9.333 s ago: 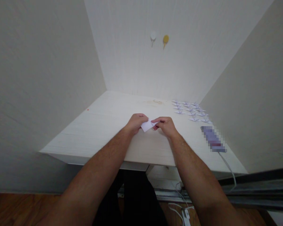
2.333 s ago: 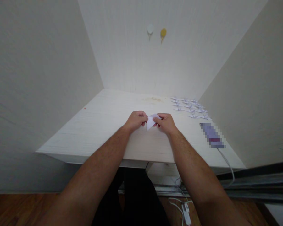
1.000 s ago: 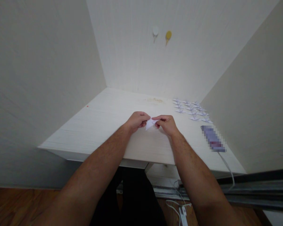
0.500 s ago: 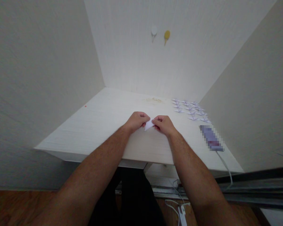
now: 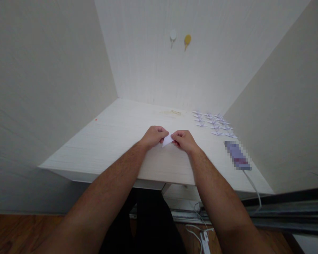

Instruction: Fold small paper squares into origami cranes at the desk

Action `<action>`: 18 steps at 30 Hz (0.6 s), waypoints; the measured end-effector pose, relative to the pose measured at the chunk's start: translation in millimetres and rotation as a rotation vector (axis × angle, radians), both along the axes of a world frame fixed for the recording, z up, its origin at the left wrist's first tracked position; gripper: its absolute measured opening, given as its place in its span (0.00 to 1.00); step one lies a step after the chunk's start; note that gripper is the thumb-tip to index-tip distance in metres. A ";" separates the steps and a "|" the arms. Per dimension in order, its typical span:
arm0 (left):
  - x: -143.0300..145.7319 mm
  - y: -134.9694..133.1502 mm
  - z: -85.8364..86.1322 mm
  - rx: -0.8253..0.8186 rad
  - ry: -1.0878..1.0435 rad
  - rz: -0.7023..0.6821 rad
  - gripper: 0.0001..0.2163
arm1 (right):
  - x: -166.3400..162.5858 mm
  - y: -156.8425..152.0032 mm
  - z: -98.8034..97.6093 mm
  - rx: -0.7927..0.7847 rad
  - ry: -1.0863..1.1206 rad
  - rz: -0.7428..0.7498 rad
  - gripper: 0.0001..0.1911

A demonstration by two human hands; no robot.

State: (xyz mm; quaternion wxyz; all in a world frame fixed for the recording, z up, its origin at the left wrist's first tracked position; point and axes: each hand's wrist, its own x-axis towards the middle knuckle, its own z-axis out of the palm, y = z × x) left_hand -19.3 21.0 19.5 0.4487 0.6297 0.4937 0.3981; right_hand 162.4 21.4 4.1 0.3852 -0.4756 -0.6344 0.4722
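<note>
At the near middle of the bench, two hands pinch one small white paper.

On the left, the left hand [image 5: 153, 135] is closed on the paper's [image 5: 167, 140] left edge. The paper sits between both hands, on or just over the bench [image 5: 108, 141]; I cannot tell which. The right hand [image 5: 182, 140] is closed on its right edge. With so little paper showing past the fingers, a crease could land crooked, and an uneven tug might tear it. Further right, a stray elbow or forearm could scatter the little folded paper shapes [image 5: 214, 123]. Beyond them, a snag on the cable [image 5: 253, 187] trailing off the edge could drag the phone [image 5: 237, 155] down.
</note>
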 end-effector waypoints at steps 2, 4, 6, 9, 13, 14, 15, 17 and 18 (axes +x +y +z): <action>0.0 0.0 -0.1 -0.002 -0.002 0.002 0.09 | -0.1 0.2 -0.4 -0.001 0.012 -0.001 0.13; 0.1 -0.1 -0.2 -0.005 -0.006 0.003 0.09 | -0.1 0.5 -0.7 -0.002 0.019 -0.004 0.13; 0.1 -0.3 0.0 -0.010 -0.009 0.003 0.09 | -0.2 0.6 -0.4 -0.010 0.025 -0.005 0.13; 0.2 -0.9 1.2 -0.019 -0.012 -0.002 0.08 | -0.4 0.1 0.8 -0.020 0.036 -0.004 0.13; 0.7 -1.9 3.2 -0.030 -0.010 -0.005 0.08 | -0.6 -0.7 1.8 -0.034 0.040 -0.007 0.12; 0.8 -2.0 3.4 -0.033 -0.011 -0.006 0.08 | -0.5 -0.7 1.8 -0.036 0.037 -0.010 0.12; 0.9 -2.0 3.4 -0.037 -0.017 -0.007 0.08 | -0.5 -0.6 1.7 -0.037 0.033 -0.013 0.11; 1.1 -1.8 3.0 -0.051 -0.036 -0.018 0.08 | -0.4 -0.2 1.2 -0.038 0.029 -0.019 0.11; 1.2 -1.6 2.6 -0.058 -0.044 -0.022 0.07 | -0.4 0.1 0.9 -0.039 0.030 -0.019 0.11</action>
